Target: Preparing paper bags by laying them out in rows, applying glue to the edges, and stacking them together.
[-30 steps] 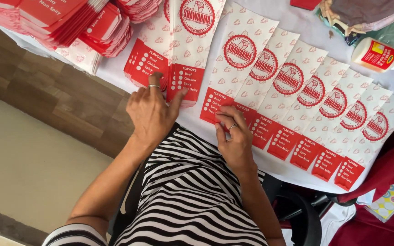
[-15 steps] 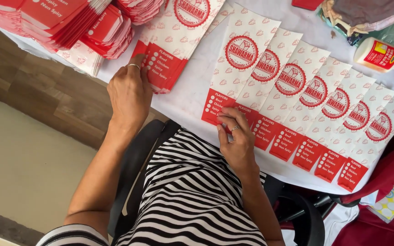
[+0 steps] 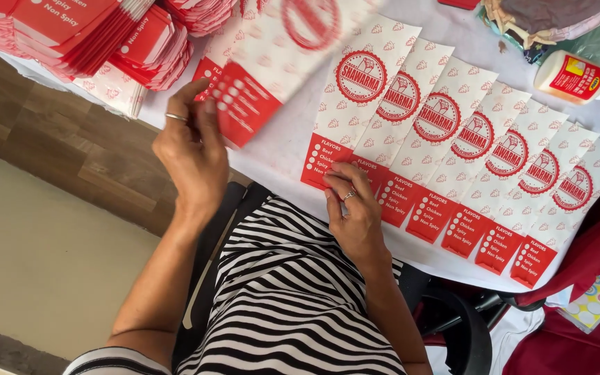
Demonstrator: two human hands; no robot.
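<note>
White table (image 3: pixel 282 149) | left hand (image 3: pixel 192 156) grips bag (image 3: pixel 272 66) | right hand (image 3: pixel 355 212) presses row (image 3: pixel 467 160)

The paper bag (image 3: pixel 272 62) in the left hand (image 3: pixel 192 156) is motion-blurred, its top cut off.

The left grip (image 3: pixel 192 149) pinches a blurred red-and-white bag (image 3: pixel 272 62). By the right grip (image 3: pixel 352 208), seven like bags (image 3: pixel 453 160) fan rightward. Red stacks (image 3: pixel 98 35) lie beyond the left grip; a white, red-labelled bottle (image 3: pixel 574 76) lies far right.
</note>
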